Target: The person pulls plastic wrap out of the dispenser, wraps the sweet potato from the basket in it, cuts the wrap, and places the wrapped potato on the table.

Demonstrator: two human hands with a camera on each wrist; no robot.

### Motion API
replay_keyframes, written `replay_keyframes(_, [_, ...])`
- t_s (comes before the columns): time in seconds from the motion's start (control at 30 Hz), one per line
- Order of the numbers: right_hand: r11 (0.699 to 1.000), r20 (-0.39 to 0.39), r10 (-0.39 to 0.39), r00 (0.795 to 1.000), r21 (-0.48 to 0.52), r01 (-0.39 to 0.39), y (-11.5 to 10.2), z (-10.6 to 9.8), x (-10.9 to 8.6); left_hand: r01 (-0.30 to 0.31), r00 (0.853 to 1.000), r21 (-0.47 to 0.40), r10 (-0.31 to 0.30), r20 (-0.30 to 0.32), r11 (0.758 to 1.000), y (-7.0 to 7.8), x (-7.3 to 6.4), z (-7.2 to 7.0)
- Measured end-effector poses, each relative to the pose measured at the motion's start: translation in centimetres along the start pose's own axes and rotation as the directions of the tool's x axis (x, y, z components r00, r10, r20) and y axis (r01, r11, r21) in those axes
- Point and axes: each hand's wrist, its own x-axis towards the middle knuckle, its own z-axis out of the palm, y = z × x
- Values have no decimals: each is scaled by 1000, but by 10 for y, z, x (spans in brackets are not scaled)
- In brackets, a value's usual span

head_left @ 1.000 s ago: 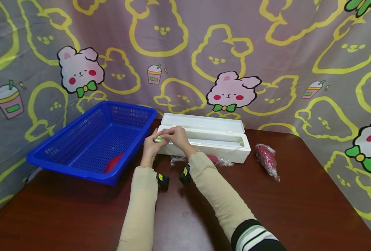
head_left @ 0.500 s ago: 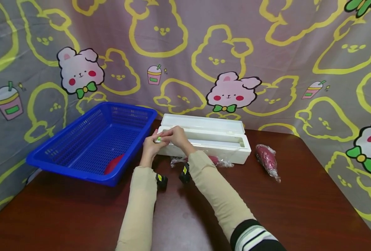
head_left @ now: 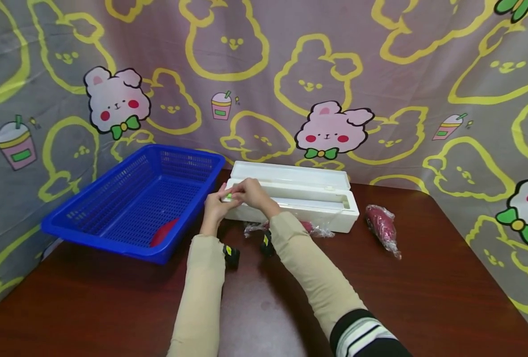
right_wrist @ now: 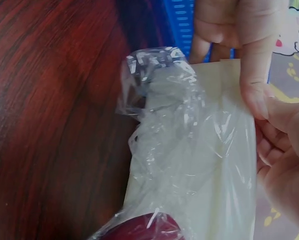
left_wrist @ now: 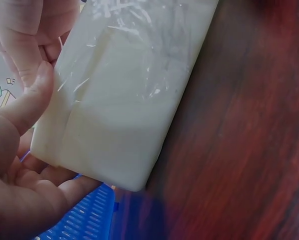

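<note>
A long white cling film box (head_left: 310, 212) lies on the table in the head view, its lid (head_left: 291, 173) swung back. My left hand (head_left: 216, 208) grips the left end, fingers under the corner and thumb along the front in the left wrist view. My right hand (head_left: 251, 193) reaches to the same end, its fingertips pinched together beside a small green piece (head_left: 229, 196) on the top edge. Clear film (right_wrist: 164, 115) drapes crinkled over the front face. A red film-wrapped item (right_wrist: 144, 227) lies against the front, partly hidden by the right arm in the head view.
A blue basket (head_left: 107, 248) stands left of the box with a red item (head_left: 163, 233) inside. Another red wrapped item (head_left: 381, 224) lies on the table (head_left: 416, 297) to the right. A patterned curtain (head_left: 264, 99) hangs close behind.
</note>
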Motion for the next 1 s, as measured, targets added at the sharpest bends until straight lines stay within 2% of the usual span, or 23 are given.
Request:
replay_keyframes(0.1, [998, -39, -59, 998, -7, 59, 51, 25, 15, 9, 1000, 4, -9, 12, 1000, -1, 0, 1])
replay_keyframes(0.13, [998, -29, -47, 998, -31, 46, 56, 27, 16, 13, 1000, 1, -13, 15, 1000, -2, 0, 2])
replay_keyframes(0.17, [999, 1, -12, 1000, -41, 12, 54, 25, 16, 13, 1000, 1, -13, 17, 1000, -1, 0, 2])
replay_keyframes(0.23, [997, -15, -24, 1000, -75, 23, 48, 22, 11, 12, 1000, -2, -12, 22, 1000, -1, 0, 2])
replay_keyframes(0.3, [996, 11, -6, 1000, -85, 6, 32, 13, 4, 7, 1000, -5, -6, 24, 1000, -1, 1, 3])
replay_keyframes(0.37, [994, 53, 71, 996, -90, -66, -3, -6, -8, -1, 999, 7, 1, 33, 1000, -1, 1, 3])
replay_keyframes(0.4, [994, 39, 64, 997, -91, -60, -15, -11, -13, -4, 999, 15, 4, 38, 1000, -1, 2, 3])
replay_keyframes(0.53, [980, 52, 148, 988, -140, -140, -60, -30, -31, -7, 998, 48, 4, 57, 999, -1, 2, 1])
replay_keyframes(0.6, [974, 24, 142, 990, -181, -136, -62, -29, -35, -7, 998, 52, 4, 59, 999, -2, 2, 1])
replay_keyframes(0.8, [949, 13, 134, 991, -289, -124, -62, -29, -44, -21, 997, 101, 14, 74, 995, -3, 0, 1])
replay_keyframes(1.0, [926, -37, 105, 994, -361, -111, -53, -42, -57, -103, 994, 175, 98, 39, 979, 0, 2, -3])
